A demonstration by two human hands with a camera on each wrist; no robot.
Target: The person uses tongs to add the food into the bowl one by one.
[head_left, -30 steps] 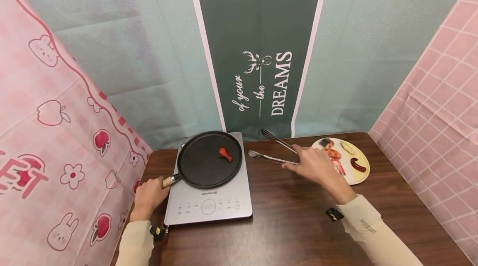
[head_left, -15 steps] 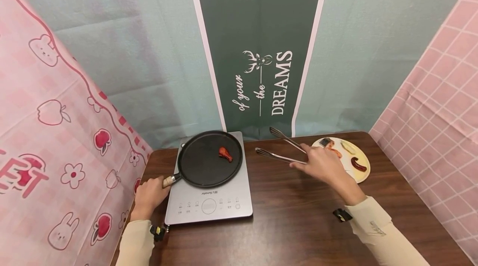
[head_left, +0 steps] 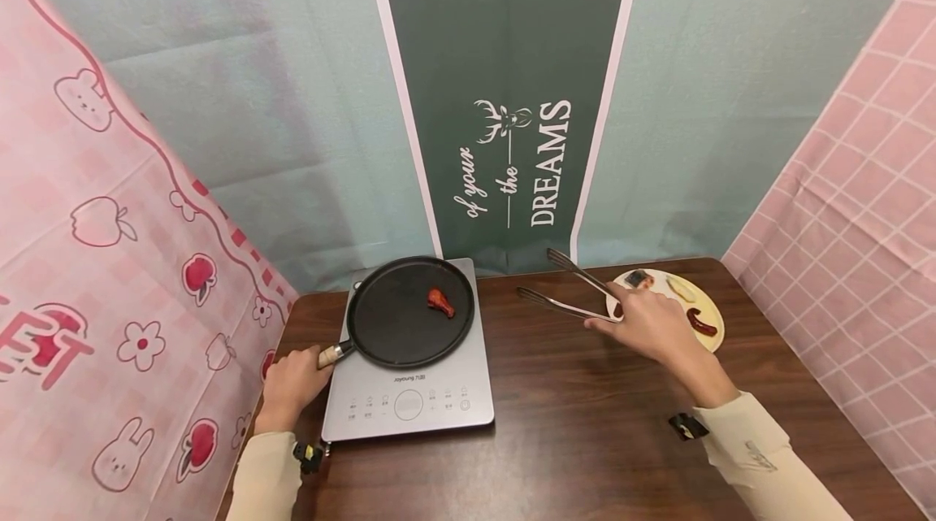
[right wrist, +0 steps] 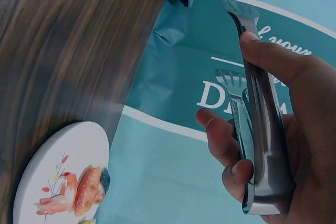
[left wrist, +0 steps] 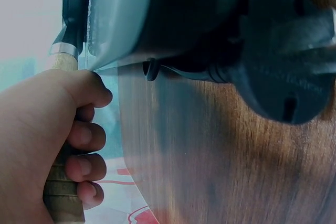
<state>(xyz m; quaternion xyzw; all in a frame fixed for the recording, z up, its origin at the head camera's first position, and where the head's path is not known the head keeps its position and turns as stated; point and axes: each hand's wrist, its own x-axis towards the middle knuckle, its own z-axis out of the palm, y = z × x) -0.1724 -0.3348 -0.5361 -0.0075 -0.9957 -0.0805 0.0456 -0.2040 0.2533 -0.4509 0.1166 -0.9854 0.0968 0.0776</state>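
Frying pan [head_left: 395, 318], flat and black, rests on the induction cooker [head_left: 409, 391], ahead and to the right of the left grip [head_left: 296, 379], whose fingers are wrapped round its wooden handle [head_left: 331, 354]. From where I stand, the plate [head_left: 708, 293] is partly hidden by the right grip [head_left: 652, 324] and reaches out beyond it to the right. Steel tongs [right wrist: 266, 124] are held in that right grip, thumb on one arm, fingers curled round the other; their tips stand apart, with nothing between them. The right grip has just carried them away from the pan, toward the plate, while the left has stayed on the handle. A dark sausage [head_left: 702, 322] lies on the plate, just right of the right grip. Red and small, a chicken drumstick [head_left: 441, 302] lies in the pan, well left of the right grip and unshifted; I'd judge the tongs are now nearer the plate's food than this piece.
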